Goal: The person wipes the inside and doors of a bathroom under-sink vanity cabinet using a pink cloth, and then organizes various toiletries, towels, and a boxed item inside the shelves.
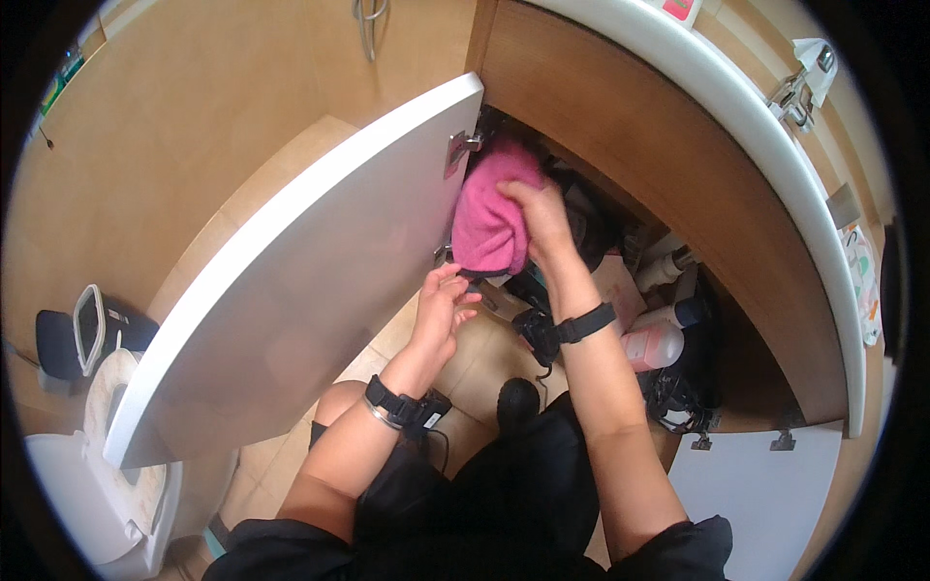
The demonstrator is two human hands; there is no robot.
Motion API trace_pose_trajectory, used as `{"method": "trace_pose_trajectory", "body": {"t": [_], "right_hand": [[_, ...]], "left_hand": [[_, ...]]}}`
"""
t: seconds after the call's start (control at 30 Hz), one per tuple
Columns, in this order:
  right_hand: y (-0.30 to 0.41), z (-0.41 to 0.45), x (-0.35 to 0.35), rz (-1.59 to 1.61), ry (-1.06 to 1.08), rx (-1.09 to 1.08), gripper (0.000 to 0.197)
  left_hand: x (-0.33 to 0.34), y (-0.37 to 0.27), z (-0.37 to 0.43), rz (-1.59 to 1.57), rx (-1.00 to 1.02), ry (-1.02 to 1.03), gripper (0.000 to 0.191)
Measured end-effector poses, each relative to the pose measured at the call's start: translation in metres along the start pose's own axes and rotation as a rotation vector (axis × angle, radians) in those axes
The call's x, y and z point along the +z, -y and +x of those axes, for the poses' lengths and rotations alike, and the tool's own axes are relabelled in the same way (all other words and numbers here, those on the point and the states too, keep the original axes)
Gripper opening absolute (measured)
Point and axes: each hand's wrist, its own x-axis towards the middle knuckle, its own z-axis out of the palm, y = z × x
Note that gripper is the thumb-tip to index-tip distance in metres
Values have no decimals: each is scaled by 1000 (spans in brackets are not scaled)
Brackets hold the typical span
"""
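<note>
My right hand (539, 210) grips a folded pink cloth (488, 218) with a dark edge, at the mouth of an open under-sink cabinet (625, 109). Just below the cloth is my left hand (440, 305), its fingers apart and partly curled. The left fingertips come close to the cloth's lower edge; whether they touch it I cannot tell. Behind the cloth, the cabinet's dark inside is mostly hidden. A pink bottle (652, 347) and a white drain pipe (662, 270) show to the right of my right forearm.
The white cabinet door (305, 283) stands open on the left, on metal hinges (458, 151). A second open door (755, 494) is at lower right. Black bagged items (676, 396) lie inside the cabinet. A toilet (138, 479) and a bin (109, 327) stand left. Above runs the white countertop (726, 94).
</note>
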Motion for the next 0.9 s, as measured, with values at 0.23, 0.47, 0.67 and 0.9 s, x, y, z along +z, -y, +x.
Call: {"method": "trace_pose_trajectory", "body": {"t": [0.23,0.47,0.67,0.9], "right_hand": [[32,29,7,-16,-67,-238,60],[13,50,2,-758,-297,-684,40],[31,-3,49,-896,-233,-750,34],[37,18,27,-916,-181,-791,32]], "left_hand": [[-1,-5,-4,14,-2,5,35],[4,-3,-4,50,-14,13,36],[-3,-3,-2,69,-25,-17,35],[12,9,0,69,-20,41,35]]}}
